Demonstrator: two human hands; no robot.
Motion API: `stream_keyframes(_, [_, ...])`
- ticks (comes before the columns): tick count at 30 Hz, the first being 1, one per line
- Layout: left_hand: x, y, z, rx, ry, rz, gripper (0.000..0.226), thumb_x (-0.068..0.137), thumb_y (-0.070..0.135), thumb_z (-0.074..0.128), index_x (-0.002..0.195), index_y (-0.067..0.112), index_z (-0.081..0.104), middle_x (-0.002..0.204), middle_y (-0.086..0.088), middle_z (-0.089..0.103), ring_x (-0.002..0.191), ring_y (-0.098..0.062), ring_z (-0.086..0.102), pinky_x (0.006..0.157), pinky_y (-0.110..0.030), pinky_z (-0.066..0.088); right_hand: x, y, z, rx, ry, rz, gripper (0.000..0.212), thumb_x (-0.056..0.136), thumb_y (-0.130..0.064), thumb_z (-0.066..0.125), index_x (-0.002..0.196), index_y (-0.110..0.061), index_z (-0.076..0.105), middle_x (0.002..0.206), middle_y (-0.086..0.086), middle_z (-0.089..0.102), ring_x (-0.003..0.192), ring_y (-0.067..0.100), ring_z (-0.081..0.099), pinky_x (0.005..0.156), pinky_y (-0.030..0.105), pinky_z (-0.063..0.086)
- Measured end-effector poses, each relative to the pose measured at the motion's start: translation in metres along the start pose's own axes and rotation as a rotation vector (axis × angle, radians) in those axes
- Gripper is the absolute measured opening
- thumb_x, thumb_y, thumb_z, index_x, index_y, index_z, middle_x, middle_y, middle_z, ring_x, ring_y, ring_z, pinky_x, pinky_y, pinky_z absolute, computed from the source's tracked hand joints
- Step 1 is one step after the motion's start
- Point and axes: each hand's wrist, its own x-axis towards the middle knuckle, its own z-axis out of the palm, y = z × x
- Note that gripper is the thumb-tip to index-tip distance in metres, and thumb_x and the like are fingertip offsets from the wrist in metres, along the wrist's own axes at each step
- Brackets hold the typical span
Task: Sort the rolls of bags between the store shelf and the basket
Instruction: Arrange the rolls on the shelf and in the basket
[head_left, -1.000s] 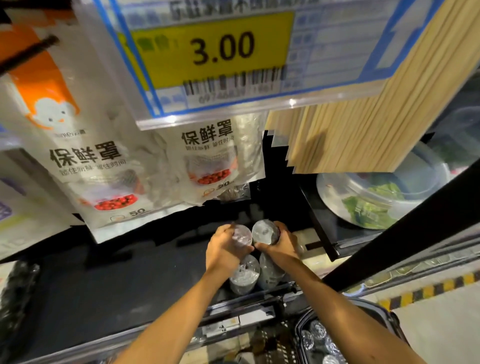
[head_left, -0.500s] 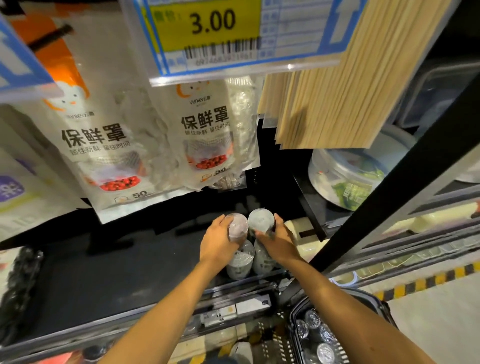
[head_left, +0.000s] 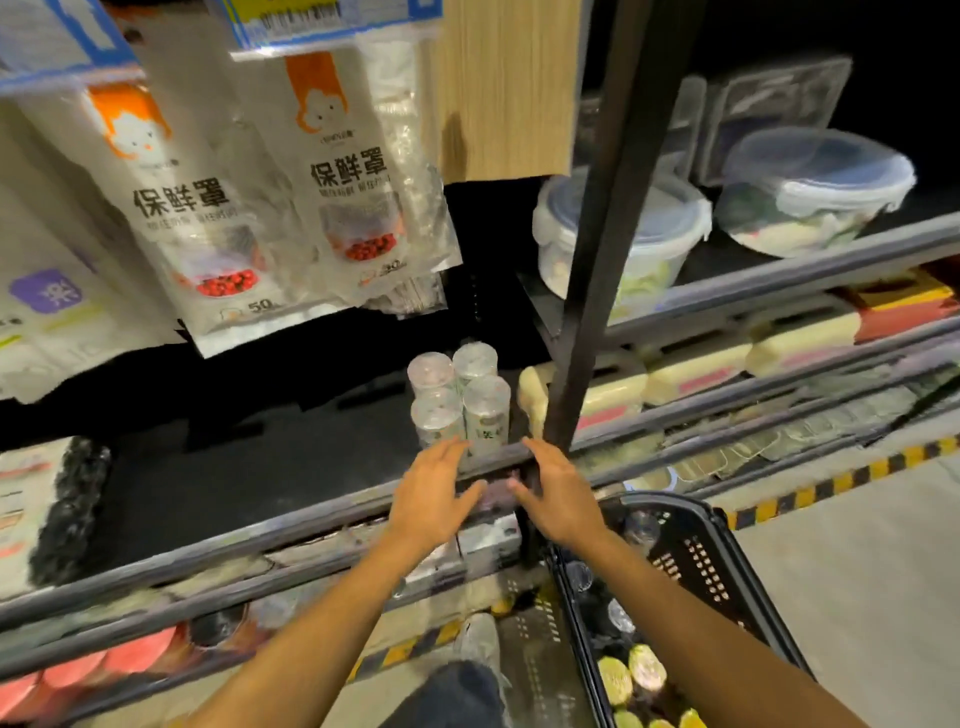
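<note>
Fingers (head_left: 450, 456) straight, left hand (head_left: 430, 501), right hand (head_left: 560, 500) apart, near rolls (head_left: 460, 402)

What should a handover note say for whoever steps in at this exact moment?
Left hand: open, empty, at the front edge of the black shelf.
Right hand: open, empty, beside it.
Four rolls stand upright in a tight cluster on that shelf, just beyond the fingertips.
Basket at lower right holds more rolls.
Done: four shelved.
Left: likely the basket's remaining rolls.
</note>
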Motion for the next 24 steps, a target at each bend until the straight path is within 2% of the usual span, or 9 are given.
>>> stream_keyframes(3, [-0.026, 0.029, 0.02, 0.066, -0.074, 0.071, 0.06, 0.093, 0.047, 0.049, 0.145, 0.02, 0.033, 0.15, -0.001, 0.035, 0.137, -0.019, 0.032, 0.111, -0.029, 0.027, -0.047, 0.024, -0.009, -0.034, 0.005, 0.043, 0.054, 0.093, -0.033, 0.055, 0.141, -0.014, 0.039, 0.141, 0.004, 0.044, 0.13, 0.021, 0.042, 0.103, 0.031, 0.037])
stream_keyframes(7, [-0.049, 0.067, 0.05, 0.081, -0.16, 0.187, 0.06, 0.093, 0.045, 0.05, 0.145, 0.023, 0.032, 0.151, 0.001, 0.033, 0.139, -0.016, 0.029, 0.113, -0.027, 0.023, -0.099, 0.058, -0.022, -0.104, -0.015, 0.161, 0.055, 0.094, -0.033, 0.052, 0.143, -0.014, 0.033, 0.145, 0.007, 0.04, 0.133, 0.022, 0.038, 0.105, 0.031, 0.033])
stream_keyframes(13, [-0.057, 0.114, 0.09, 0.141, -0.3, 0.293, 0.057, 0.092, 0.046, 0.05, 0.143, 0.021, 0.037, 0.146, 0.002, 0.04, 0.133, -0.018, 0.038, 0.107, -0.028, 0.032, -0.159, 0.105, -0.041, -0.091, 0.046, 0.361, 0.057, 0.094, -0.04, 0.05, 0.143, -0.017, 0.033, 0.144, 0.003, 0.041, 0.129, 0.022, 0.041, 0.102, 0.033, 0.038])
stream_keyframes(16, [-0.047, 0.131, 0.112, 0.15, -0.364, 0.325, 0.057, 0.093, 0.047, 0.048, 0.143, 0.022, 0.036, 0.146, 0.002, 0.04, 0.133, -0.018, 0.038, 0.108, -0.03, 0.035, -0.175, 0.127, -0.05, -0.081, 0.079, 0.456, 0.054, 0.094, -0.036, 0.052, 0.141, -0.014, 0.035, 0.14, 0.007, 0.043, 0.128, 0.023, 0.042, 0.103, 0.032, 0.036])
stream_keyframes(20, [-0.024, 0.145, 0.143, 0.15, -0.465, 0.314, 0.061, 0.096, 0.048, 0.042, 0.147, 0.019, 0.027, 0.153, -0.001, 0.029, 0.141, -0.019, 0.025, 0.115, -0.033, 0.026, -0.182, 0.156, -0.056, -0.046, 0.113, 0.596, 0.059, 0.095, -0.036, 0.052, 0.144, -0.012, 0.032, 0.146, 0.008, 0.038, 0.132, 0.024, 0.039, 0.105, 0.031, 0.033])
stream_keyframes(24, [0.003, 0.149, 0.178, 0.071, -0.514, 0.216, 0.06, 0.095, 0.046, 0.046, 0.146, 0.019, 0.029, 0.151, -0.002, 0.033, 0.139, -0.021, 0.029, 0.111, -0.032, 0.029, -0.172, 0.188, -0.054, -0.056, 0.057, 0.711, 0.06, 0.095, -0.04, 0.048, 0.145, -0.012, 0.031, 0.147, 0.008, 0.038, 0.133, 0.023, 0.039, 0.106, 0.031, 0.032])
